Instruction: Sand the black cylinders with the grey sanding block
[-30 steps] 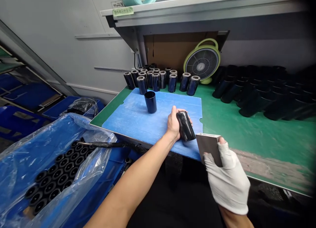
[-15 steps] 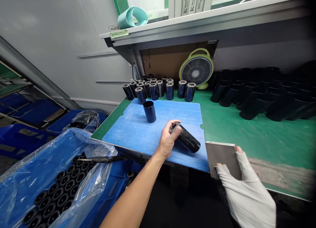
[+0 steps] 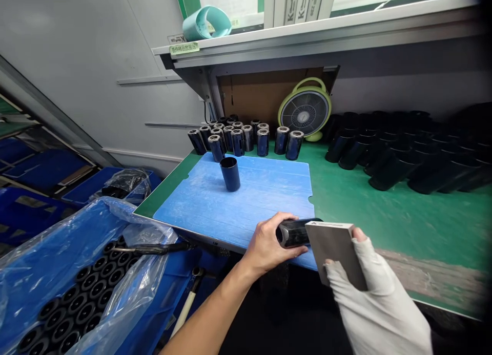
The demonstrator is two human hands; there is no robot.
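The bare left hand (image 3: 269,242) grips a black tube (image 3: 294,232) lying sideways over the blue mat's (image 3: 246,201) near edge, seemingly so the gloved right hand (image 3: 378,306), clutching a grey block (image 3: 334,247), can press its face against it.

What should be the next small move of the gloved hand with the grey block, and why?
Probably to draw the grey block along the black cylinder. The left hand grips the cylinder lying sideways at the near edge of the blue mat, and the gloved right hand holds the block against, or just in front of, its side; true contact I cannot tell.
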